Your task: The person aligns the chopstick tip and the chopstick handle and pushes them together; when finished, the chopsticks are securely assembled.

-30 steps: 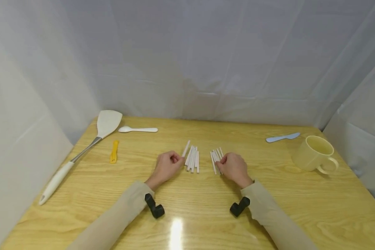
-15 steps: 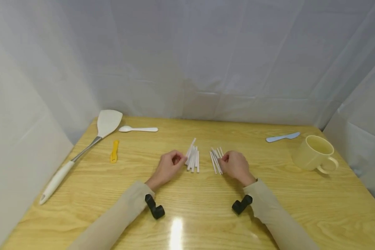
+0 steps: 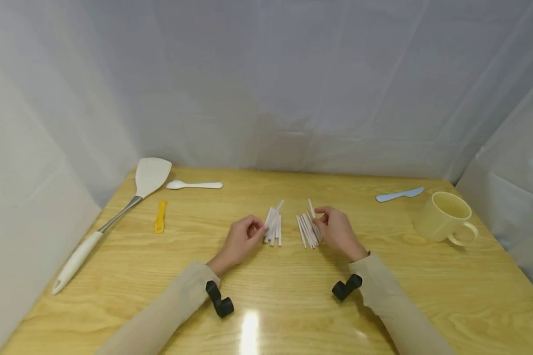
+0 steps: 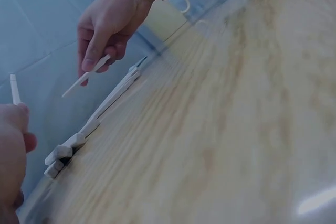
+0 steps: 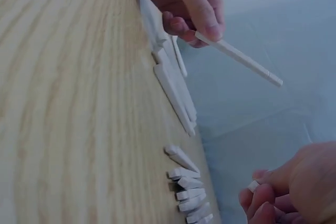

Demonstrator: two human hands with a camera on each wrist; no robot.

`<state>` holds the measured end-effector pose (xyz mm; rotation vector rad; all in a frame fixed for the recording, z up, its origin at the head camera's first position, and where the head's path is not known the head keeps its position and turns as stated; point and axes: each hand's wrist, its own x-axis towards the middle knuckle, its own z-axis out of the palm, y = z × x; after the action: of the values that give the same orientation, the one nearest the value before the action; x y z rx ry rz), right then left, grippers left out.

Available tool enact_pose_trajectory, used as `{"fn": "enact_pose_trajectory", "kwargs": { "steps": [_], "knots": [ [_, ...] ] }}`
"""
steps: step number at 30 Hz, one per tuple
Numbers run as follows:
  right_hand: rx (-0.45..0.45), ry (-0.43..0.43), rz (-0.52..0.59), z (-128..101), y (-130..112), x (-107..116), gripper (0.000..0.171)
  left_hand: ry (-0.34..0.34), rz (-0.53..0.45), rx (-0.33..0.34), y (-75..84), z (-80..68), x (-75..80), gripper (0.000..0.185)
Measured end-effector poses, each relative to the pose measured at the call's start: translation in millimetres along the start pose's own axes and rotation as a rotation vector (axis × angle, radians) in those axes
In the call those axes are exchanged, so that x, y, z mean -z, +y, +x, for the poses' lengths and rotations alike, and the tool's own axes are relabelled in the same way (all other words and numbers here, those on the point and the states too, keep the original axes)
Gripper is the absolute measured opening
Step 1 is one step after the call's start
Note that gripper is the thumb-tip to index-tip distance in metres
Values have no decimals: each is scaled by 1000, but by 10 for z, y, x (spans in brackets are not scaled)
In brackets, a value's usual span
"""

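Two piles of short white sticks lie mid-table, a left pile (image 3: pixel 274 230) and a right pile (image 3: pixel 306 231). My left hand (image 3: pixel 260 230) pinches one stick (image 3: pixel 275 210) and holds it tilted up over the left pile. My right hand (image 3: pixel 318 217) pinches another stick (image 3: pixel 311 207), raised above the right pile. The left wrist view shows the right hand (image 4: pixel 100 59) with its stick (image 4: pixel 84 77) over the lying sticks (image 4: pixel 97 116). In the right wrist view the left hand (image 5: pixel 202 27) holds its stick (image 5: pixel 239 59) in the air above the sticks (image 5: pixel 173 87).
A long spatula (image 3: pixel 115 217), a white spoon (image 3: pixel 194 185) and a small yellow tool (image 3: pixel 160 217) lie at the left. At the right are a blue knife (image 3: pixel 399 195) and a yellow mug (image 3: pixel 444 217). White sheets wall in the wooden table (image 3: pixel 266 305).
Each hand has raised a stick off its pile. The left hand's stick now tilts further right, and the right hand has moved a little farther up the table.
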<state>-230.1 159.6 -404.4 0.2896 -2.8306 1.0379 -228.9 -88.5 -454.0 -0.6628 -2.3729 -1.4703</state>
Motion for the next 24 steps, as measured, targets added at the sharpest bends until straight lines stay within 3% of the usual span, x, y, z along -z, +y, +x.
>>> {"fn": "enact_pose_trajectory", "kwargs": {
  "steps": [7,15,24],
  "knots": [
    [11,11,80,33,4,75,19,-45,-21,-48,79,-57,-103,7],
    [-49,-21,431,27,-72,171,15,-82,-35,-65,116,-97,-158,7],
    [-27,-42,621,19,-103,199,20,-100,-30,-62,101,-105,-166,7]
  ]
}}
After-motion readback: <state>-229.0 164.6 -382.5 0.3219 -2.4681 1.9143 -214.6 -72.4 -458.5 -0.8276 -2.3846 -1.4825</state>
